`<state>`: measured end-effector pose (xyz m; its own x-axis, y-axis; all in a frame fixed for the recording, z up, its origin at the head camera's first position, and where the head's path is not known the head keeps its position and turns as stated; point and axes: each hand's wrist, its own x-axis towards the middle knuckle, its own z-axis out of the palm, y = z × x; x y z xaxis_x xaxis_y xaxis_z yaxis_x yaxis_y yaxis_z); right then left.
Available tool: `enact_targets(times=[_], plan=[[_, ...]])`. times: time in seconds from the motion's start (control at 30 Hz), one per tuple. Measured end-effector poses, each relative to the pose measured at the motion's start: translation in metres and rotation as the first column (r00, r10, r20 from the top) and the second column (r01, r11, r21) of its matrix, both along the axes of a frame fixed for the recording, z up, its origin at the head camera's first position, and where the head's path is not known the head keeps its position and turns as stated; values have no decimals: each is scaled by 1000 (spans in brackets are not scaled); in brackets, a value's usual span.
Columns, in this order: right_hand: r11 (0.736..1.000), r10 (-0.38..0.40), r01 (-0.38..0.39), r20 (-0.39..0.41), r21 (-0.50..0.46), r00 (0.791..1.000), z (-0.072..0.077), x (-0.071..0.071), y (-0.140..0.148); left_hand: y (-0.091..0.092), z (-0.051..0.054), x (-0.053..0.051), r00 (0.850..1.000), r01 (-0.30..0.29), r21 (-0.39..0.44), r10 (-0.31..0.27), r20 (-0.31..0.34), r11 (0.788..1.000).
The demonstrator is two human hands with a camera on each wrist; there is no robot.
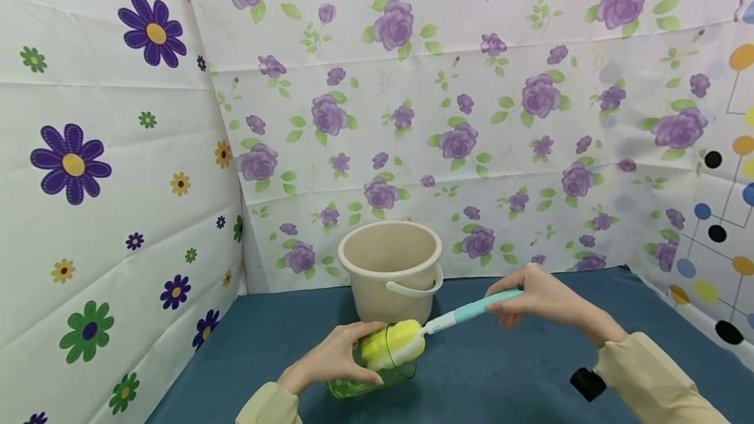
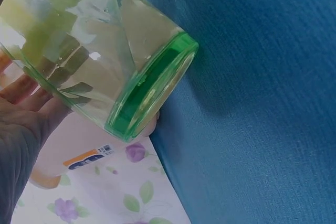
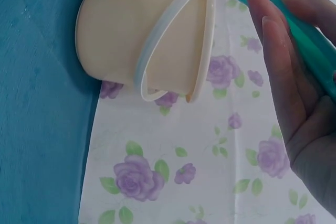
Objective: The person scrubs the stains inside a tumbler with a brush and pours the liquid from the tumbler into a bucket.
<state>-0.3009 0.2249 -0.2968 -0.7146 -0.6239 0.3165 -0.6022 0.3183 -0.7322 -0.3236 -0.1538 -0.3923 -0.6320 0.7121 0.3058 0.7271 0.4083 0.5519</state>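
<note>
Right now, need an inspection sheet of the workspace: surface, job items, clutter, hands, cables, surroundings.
Surface: blue covering, looks like cloth.
Job items: green-tinted clear cup, tilted; brush, its yellow-and-white sponge head partly inside the cup's mouth.
Clutter: beige bucket, upright behind the cup; black object by the right sleeve, cannot tell what it is.
Hands: left hand grips the cup; right hand holds the brush by its handle.
Cables: nothing seen.
Surroundings: back sheet with purple roses, left sheet with mixed flowers, right sheet with colored dots.
</note>
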Motion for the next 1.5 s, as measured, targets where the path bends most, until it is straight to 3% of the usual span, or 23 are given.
enact_targets(times=[0.47, 0.7, 0.83, 1.0, 1.5], plan=[[998, 67, -67, 37, -3, 997, -13, -3, 9, 0, 0, 0, 1000, -9, -11, 9, 15, 1000], [997, 64, -59, 87, -53, 994, -20, -1, 1, 0, 0, -1, 1000, 1, -11, -1, -21, 1000], [996, 62, -56, 69, -76, 996, -27, -2, -3, 0, 0, -1, 999, 8, -3, -8, -50, 1000], [993, 66, -63, 23, -95, 998, -32, -5, -7, 0, 1, 0, 999, 2, 0, -2, -39, 1000], [996, 65, -64, 10, -65, 998, -44, -5, -16, 0, 1, -1, 1000, 8, -1, -8, -30, 1000]])
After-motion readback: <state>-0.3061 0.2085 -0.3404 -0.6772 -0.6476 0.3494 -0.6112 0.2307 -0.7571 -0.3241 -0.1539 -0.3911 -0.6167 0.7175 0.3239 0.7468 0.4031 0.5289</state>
